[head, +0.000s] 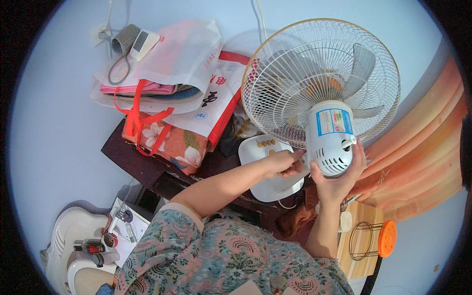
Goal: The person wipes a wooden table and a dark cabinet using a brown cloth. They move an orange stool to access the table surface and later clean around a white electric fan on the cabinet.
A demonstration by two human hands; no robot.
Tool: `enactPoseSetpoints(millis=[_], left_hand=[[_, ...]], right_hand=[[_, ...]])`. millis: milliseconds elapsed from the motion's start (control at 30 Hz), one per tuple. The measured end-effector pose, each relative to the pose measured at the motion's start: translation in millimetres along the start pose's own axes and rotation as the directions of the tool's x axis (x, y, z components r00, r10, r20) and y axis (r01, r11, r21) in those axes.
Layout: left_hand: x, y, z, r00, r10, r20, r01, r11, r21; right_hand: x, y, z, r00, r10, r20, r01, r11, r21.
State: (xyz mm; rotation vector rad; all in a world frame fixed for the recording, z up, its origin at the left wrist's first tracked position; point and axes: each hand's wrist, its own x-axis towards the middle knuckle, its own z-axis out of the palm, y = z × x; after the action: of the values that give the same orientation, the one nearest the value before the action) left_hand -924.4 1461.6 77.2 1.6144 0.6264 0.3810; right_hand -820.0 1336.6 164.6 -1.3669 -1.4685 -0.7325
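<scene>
A white electric fan with a round wire cage and grey blades stands before me, its motor housing turned my way. My right hand cups the lower end of the housing, thumb and fingers on opposite sides, near a small white knob. Beside the fan's neck, my left hand has its fingers curled and a fingertip close to the left of the housing; whether it holds a small part cannot be told. Below the left hand lies the fan's white base with yellowish buttons.
A dark wooden table bears a floral orange bag, bags with red handles and a blood pressure monitor. An orange curtain hangs at right. An orange round-topped stool and white plastic chairs stand lower down.
</scene>
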Motion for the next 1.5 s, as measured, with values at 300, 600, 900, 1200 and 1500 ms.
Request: enactPoseSetpoints(millis=[300,600,900,1200,1500], left_hand=[[-21,24,3,0.839,0.538,0.083,-0.317,0.359,0.878],[5,-19,13,0.873,0.484,-0.054,-0.429,0.816,0.387],[-8,1,15,0.832,0.55,-0.071,-0.307,0.563,0.767],[3,-16,4,0.969,0.006,0.246,0.122,0.856,-0.502],[-22,-12,5,0.767,0.604,-0.219,-0.489,0.77,0.41]], right_hand=[[1,-2,-3,1.0,-0.014,0.007,0.014,1.0,-0.01],[0,1,0,1.0,-0.005,-0.013,0.005,1.0,0.019],[1,0,-1,1.0,-0.004,-0.006,0.004,0.999,0.044],[3,4,0,1.0,-0.005,0.018,0.005,0.999,0.045],[2,2,0,0.999,-0.003,0.033,0.002,1.0,0.027]])
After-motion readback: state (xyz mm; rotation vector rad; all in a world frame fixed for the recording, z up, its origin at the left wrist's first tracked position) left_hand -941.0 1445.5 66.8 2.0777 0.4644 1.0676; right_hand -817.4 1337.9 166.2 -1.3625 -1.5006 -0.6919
